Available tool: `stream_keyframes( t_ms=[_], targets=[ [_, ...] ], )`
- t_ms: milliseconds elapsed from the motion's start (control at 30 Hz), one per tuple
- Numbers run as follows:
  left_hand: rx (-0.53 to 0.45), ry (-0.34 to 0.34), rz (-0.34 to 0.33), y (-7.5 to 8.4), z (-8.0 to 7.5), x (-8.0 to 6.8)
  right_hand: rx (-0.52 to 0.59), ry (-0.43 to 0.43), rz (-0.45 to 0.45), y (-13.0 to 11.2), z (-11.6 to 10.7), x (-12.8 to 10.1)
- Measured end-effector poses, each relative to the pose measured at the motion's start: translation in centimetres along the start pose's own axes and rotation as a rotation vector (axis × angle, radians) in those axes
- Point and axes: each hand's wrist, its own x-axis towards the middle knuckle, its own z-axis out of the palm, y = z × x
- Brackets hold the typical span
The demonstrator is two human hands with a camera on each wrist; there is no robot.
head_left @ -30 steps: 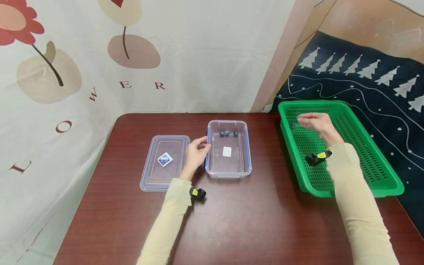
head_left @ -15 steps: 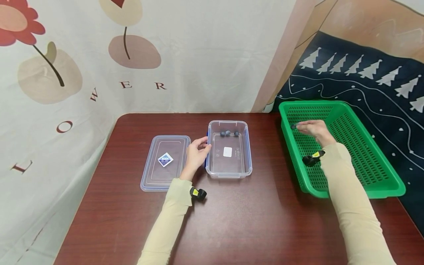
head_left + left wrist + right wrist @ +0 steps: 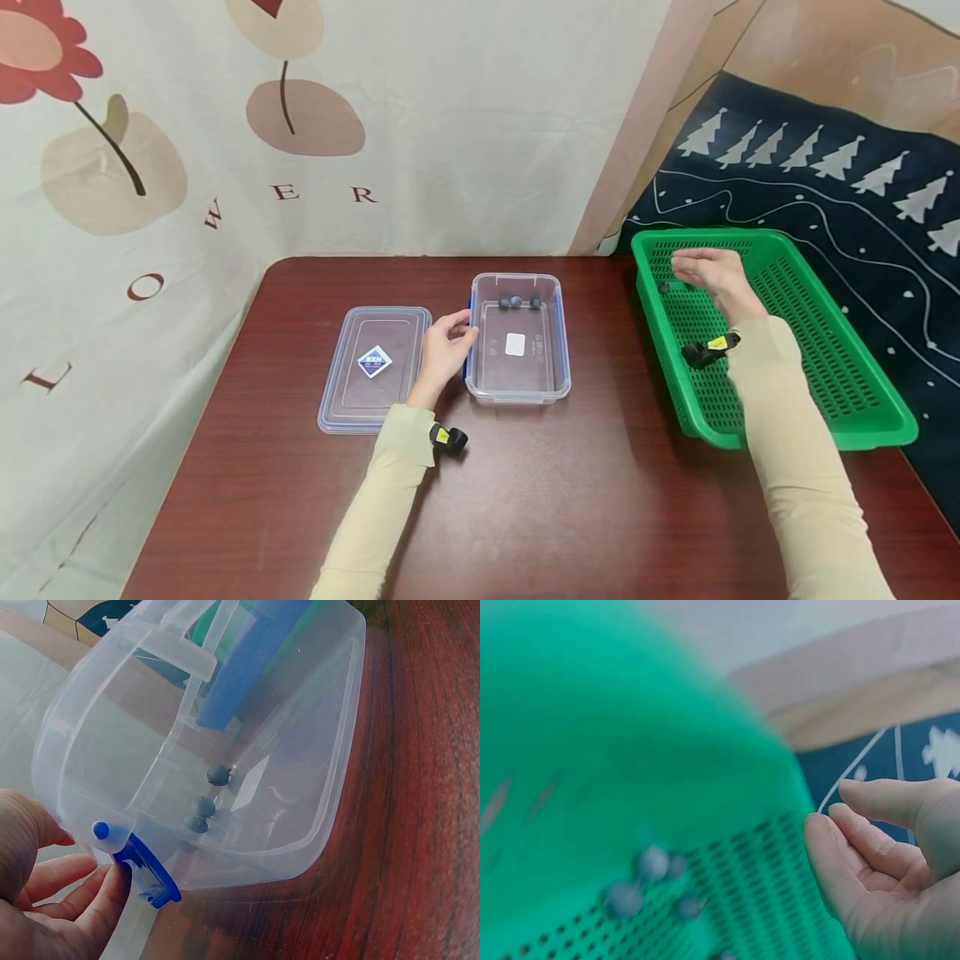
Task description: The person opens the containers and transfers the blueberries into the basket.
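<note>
In the head view, my right hand (image 3: 712, 275) is over the far part of the green basket (image 3: 881, 429). The right wrist view shows its thumb and fingers bent loosely with a gap between the tips and nothing visible in it. Several blueberries (image 3: 624, 898) lie in the basket beside that hand. My left hand (image 3: 442, 350) is at the left side of a clear plastic container (image 3: 517, 392), with fingertips touching its blue latch (image 3: 150, 874). Three blueberries (image 3: 516, 302) lie along the container's far end.
The container's clear lid (image 3: 375, 392) with a blue diamond label lies on the brown table (image 3: 540, 508), left of the container. A printed cloth (image 3: 465, 150) hangs behind the table. Dark tree-patterned fabric (image 3: 810, 183) is behind and right of the basket.
My right hand went down towards a blueberry in the basket, then rose again. The small greyish thing at its fingertips one second ago no longer shows. My left hand stays in place.
</note>
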Motion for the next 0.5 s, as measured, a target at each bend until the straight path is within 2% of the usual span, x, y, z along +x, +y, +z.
stream_keyframes(
  t_ms=[133, 500],
  targets=[
    [0.003, -0.003, -0.005, -0.1, 0.0, 0.0, 0.056, -0.014, -0.065, -1.6, 1.2, -0.5],
    [-0.002, -0.004, -0.004, -0.2, 0.0, 0.1, -0.056, -0.070, -0.138, -4.1, 7.0, -1.0]
  ],
)
